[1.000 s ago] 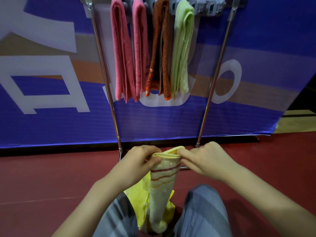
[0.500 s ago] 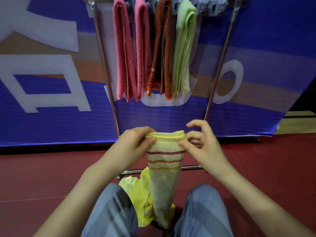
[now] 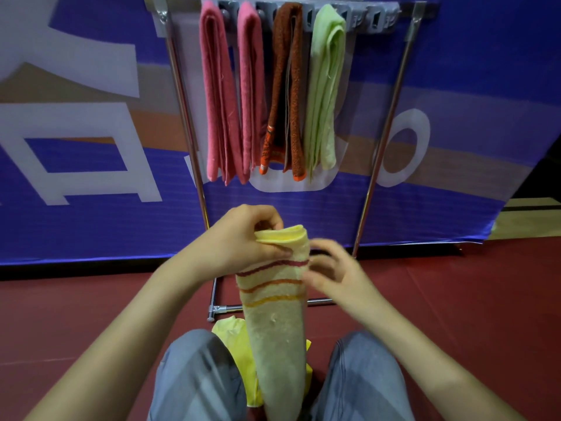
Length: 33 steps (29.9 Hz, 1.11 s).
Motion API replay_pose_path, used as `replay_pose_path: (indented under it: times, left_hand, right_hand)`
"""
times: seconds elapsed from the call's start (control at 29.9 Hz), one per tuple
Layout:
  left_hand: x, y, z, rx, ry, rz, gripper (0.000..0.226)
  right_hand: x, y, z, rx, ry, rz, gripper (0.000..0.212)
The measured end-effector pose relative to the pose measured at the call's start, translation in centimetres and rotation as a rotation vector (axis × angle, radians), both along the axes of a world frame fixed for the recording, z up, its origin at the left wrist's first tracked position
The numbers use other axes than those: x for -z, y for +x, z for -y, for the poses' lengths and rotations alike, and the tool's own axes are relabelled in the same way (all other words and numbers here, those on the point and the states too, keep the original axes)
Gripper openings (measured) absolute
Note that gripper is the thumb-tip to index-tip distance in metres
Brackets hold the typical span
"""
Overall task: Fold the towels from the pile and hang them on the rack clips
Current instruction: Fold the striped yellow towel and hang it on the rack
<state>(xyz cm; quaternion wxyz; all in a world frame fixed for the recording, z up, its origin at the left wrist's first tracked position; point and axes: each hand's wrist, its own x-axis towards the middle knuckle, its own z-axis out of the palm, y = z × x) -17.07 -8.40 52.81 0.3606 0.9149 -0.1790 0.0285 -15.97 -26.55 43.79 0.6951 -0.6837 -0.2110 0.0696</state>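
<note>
Folded pale-yellow terry towel with red and orange stripes [image 3: 276, 323], held up.
I see the left hand [image 3: 243, 244] pinching its top edge; the right hand [image 3: 337, 278], blurred, fingers loose, sits just beside its right edge.

Far off, four towels [image 3: 288, 86] hang side by side from clips [image 3: 379, 21] on the left part of the rack [image 3: 391, 123], a banner [image 3: 91, 208] behind it, and near us the left hand [image 3: 243, 241] holds a folded towel [image 3: 276, 323] up between the knees [image 3: 197, 375], the right hand [image 3: 337, 275] just right of it, a pile [image 3: 233, 341] on the floor [image 3: 455, 299] below.
</note>
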Motion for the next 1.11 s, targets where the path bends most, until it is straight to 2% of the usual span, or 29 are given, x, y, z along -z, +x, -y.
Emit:
replay_pose_path:
  times: [0.13,0.3,0.5,0.57,0.64,0.7,0.77,0.87,0.94,1.11]
  left_hand:
    - [-0.1,-0.1,-0.3,-0.045,-0.076,0.033,0.020]
    - [0.5,-0.3,-1.7,-0.129,-0.042,0.039,0.024]
    - [2.1,-0.5,-4.2,-0.240,0.165,-0.123,0.058]
    - [2.9,-0.5,-3.8,-0.183,0.153,-0.147,0.061]
    - [3.4,-0.8,-2.5,-0.048,0.114,-0.147,0.048]
    - [3.9,-1.0,-0.9,0.096,0.017,-0.182,0.037]
    - [4.4,-1.3,0.2,0.157,-0.120,-0.228,0.043]
    - [4.6,-1.1,0.5,0.185,-0.225,-0.250,0.035]
    - [4.7,-1.0,0.5,0.212,-0.234,-0.253,0.031]
    - [4.2,-0.7,0.7,0.283,-0.194,-0.246,0.031]
  right_hand:
    - [3.3,0.0,-0.5,-0.091,-0.264,-0.045,0.025]
    - [4.5,-0.2,-1.2,-0.102,-0.167,-0.101,0.005]
    - [2.5,-0.4,-0.7,-0.224,-0.164,-0.083,0.003]
    - [1.5,-0.4,-0.7,-0.257,-0.186,-0.049,0.003]
    - [0.3,-0.4,-0.9,-0.282,-0.193,-0.016,0.004]
    - [-0.8,-0.4,-1.0,-0.298,-0.185,-0.007,0.011]
    - [-1.5,-0.4,-0.8,-0.319,-0.173,-0.016,0.016]
    - [-2.0,-0.6,-0.2,-0.351,-0.179,-0.047,0.006]
    - [-1.9,-0.8,0.3,-0.353,-0.183,-0.071,0.002]
    - [-0.9,-1.1,1.2,-0.382,-0.195,-0.183,0.024]
